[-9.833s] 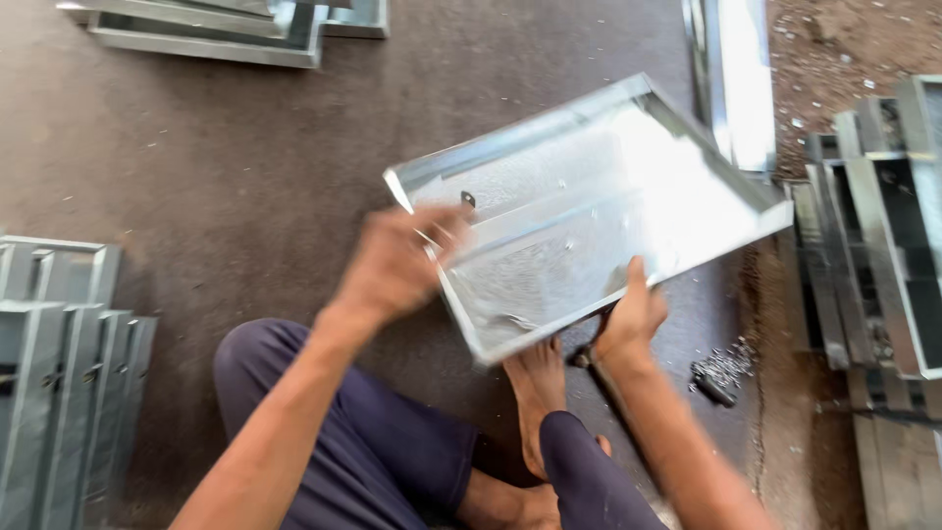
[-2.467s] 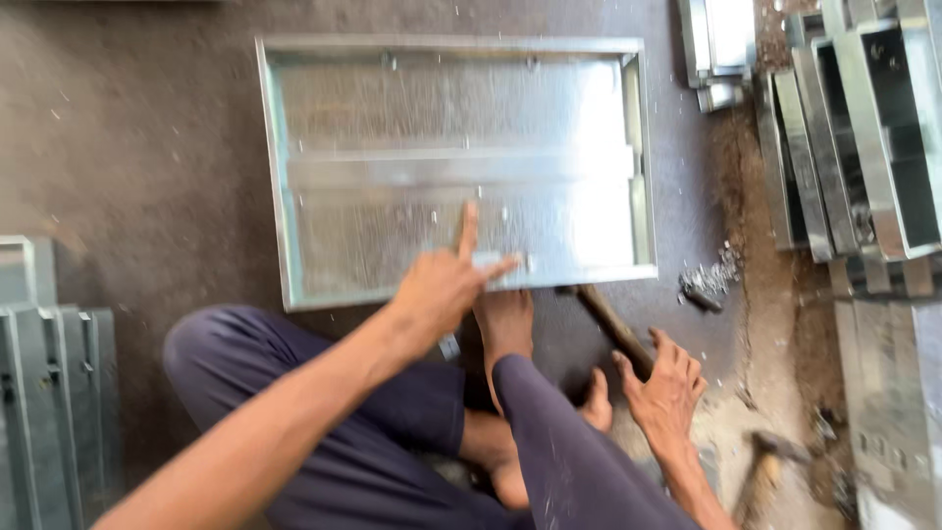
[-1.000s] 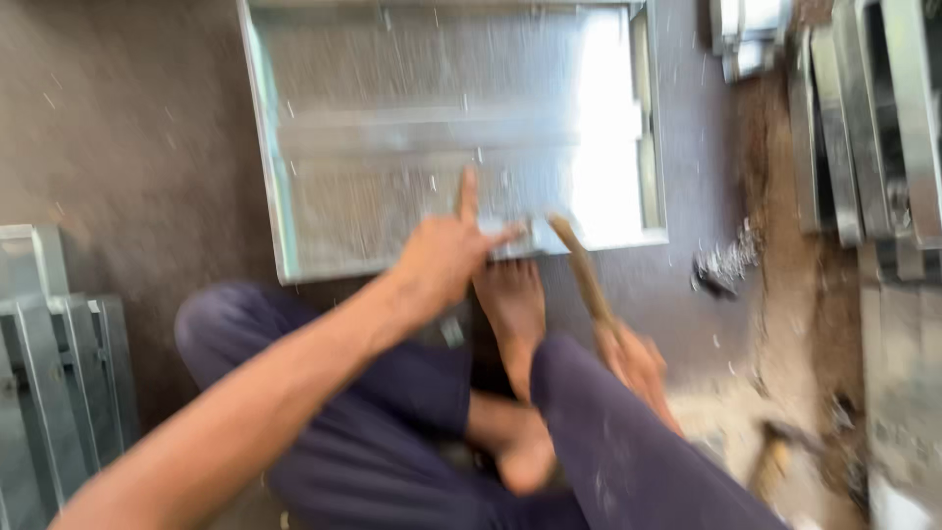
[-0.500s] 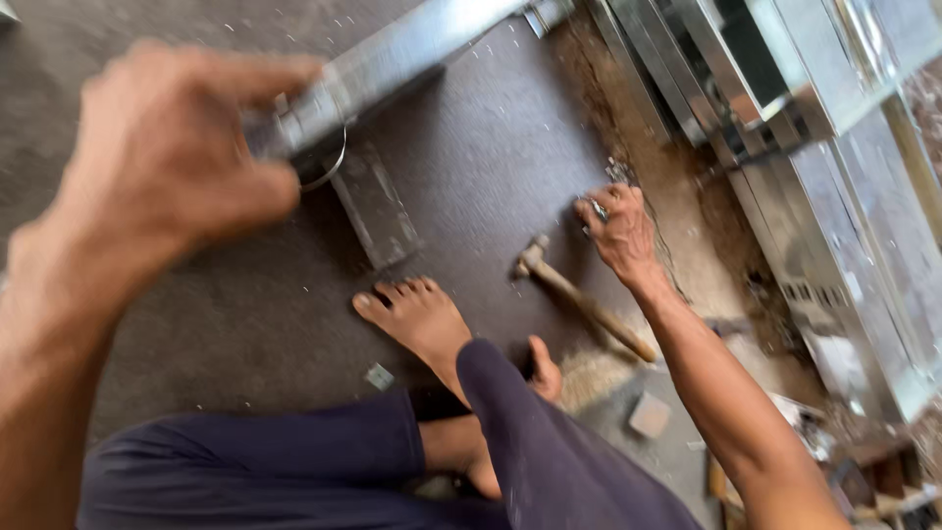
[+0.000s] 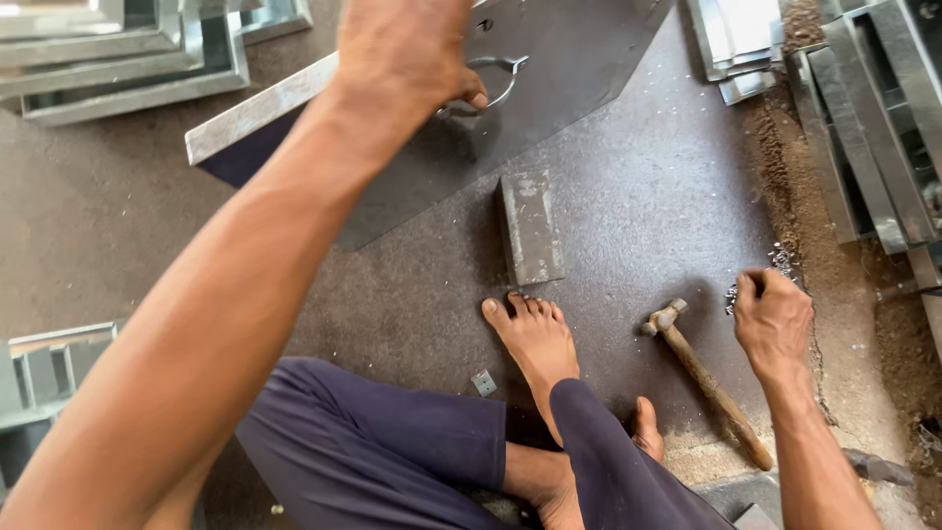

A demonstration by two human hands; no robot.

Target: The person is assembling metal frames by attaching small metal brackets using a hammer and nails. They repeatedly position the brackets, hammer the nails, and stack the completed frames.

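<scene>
Left hand (image 5: pixel 407 59) gripping the raised tray (image 5: pixel 549 59), right hand (image 5: pixel 770 319) pinching rivets (image 5: pixel 780 263) (hammer (image 5: pixel 702 378) just beside): risk of dropping onto the foot (image 5: pixel 535 339).

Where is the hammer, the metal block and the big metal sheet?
hammer (image 5: pixel 708 385), head camera view, on the middle of its wooden handle.
metal block (image 5: pixel 531 228), head camera view, on its flat top face.
metal sheet (image 5: pixel 579 49), head camera view, on its dark flat face.
</scene>
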